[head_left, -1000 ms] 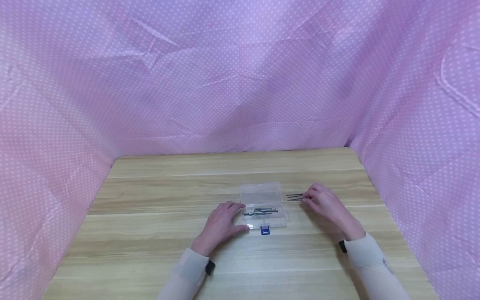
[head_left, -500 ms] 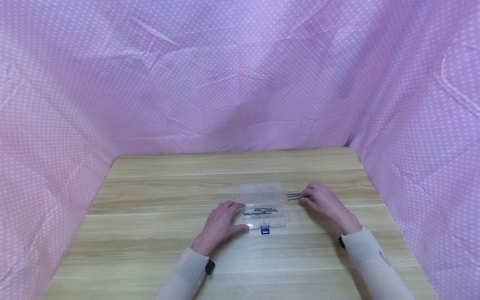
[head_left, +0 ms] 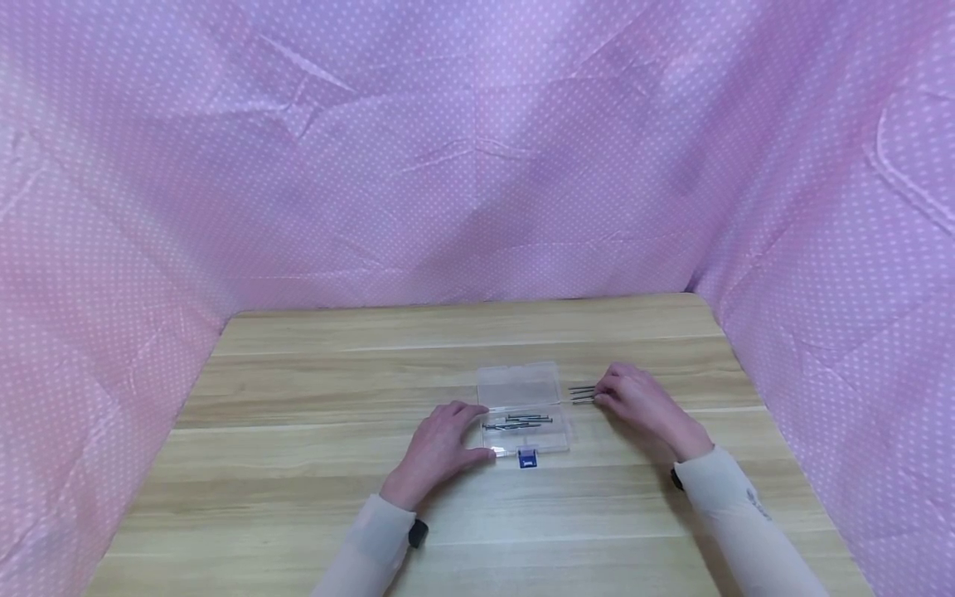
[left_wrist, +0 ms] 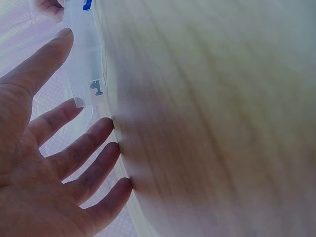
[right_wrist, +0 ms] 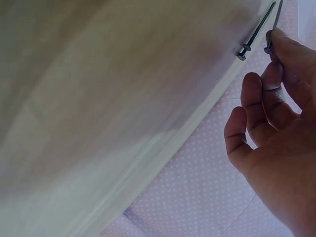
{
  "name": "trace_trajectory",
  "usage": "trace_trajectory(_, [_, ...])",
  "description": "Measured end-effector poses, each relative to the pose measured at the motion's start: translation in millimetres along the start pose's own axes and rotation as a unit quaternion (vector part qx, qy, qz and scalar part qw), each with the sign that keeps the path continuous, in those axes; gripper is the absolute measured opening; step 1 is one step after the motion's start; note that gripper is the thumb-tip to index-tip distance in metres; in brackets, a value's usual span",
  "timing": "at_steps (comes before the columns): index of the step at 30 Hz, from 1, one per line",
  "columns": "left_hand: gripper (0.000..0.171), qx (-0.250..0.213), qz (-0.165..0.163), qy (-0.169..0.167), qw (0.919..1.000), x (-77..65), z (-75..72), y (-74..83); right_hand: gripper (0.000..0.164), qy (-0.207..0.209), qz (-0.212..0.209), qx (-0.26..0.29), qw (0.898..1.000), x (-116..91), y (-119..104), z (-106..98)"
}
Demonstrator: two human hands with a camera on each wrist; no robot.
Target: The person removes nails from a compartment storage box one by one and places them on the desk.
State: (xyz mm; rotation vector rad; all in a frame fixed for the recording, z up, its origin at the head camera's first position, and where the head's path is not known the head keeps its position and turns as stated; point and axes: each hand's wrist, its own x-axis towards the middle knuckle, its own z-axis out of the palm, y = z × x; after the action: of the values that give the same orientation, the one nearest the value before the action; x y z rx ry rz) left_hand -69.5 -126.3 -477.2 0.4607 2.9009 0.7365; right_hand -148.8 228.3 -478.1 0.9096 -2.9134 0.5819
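A clear plastic box (head_left: 558,442) lies with its lid (head_left: 517,386) folded back on the table. Several dark metal nails (head_left: 515,425) rest inside it. My left hand (head_left: 438,448) holds the box at its left end, thumb at the front edge and index finger at the back; its other fingertips rest on the tabletop in the left wrist view. To the right of the box, my right hand (head_left: 636,404) pinches a nail (right_wrist: 277,20) between thumb and index finger. More nails (right_wrist: 254,37) lie close beside it on the table, their heads partly hidden by the hand in the head view.
A blue latch (head_left: 527,458) sticks out from the box's front. The wood-grain table (head_left: 313,464) is enclosed by pink dotted cloth (head_left: 477,166) at the back and both sides.
My right hand has shifted slightly left, and the nail in its fingers now sits apart, in front of the other nails. My left hand and the box have stayed put.
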Motion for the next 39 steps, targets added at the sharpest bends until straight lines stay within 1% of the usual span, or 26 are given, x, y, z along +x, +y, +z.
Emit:
trace_trajectory(13, [0.07, 0.002, -0.002, -0.002, 1.0, 1.2, 0.5, -1.1, 0.004, -0.009, 0.003, -0.002, 1.0, 2.2, 1.0, -0.1])
trace_trajectory(19, [0.07, 0.004, 0.003, 0.0, 1.0, 1.4, 0.2, -1.3, 0.004, -0.016, 0.003, -0.003, 1.0, 4.0, -0.2, 0.3])
trace_trajectory(27, [0.07, 0.001, 0.002, -0.002, 1.0, 1.8, -0.7, -1.2, 0.004, -0.03, 0.034, -0.001, 0.999, 3.5, -2.7, -2.2])
trace_trajectory(34, [0.07, -0.002, 0.004, -0.001, 1.0, 2.4, -1.7, -1.7, 0.005, -0.003, 0.033, -0.006, 0.999, 1.1, -7.2, -4.7])
trace_trajectory(39, [0.07, -0.004, 0.001, -0.004, 1.0, 3.6, -2.8, -1.5, 0.007, 0.043, 0.006, -0.003, 0.999, -1.2, -12.6, -5.2])
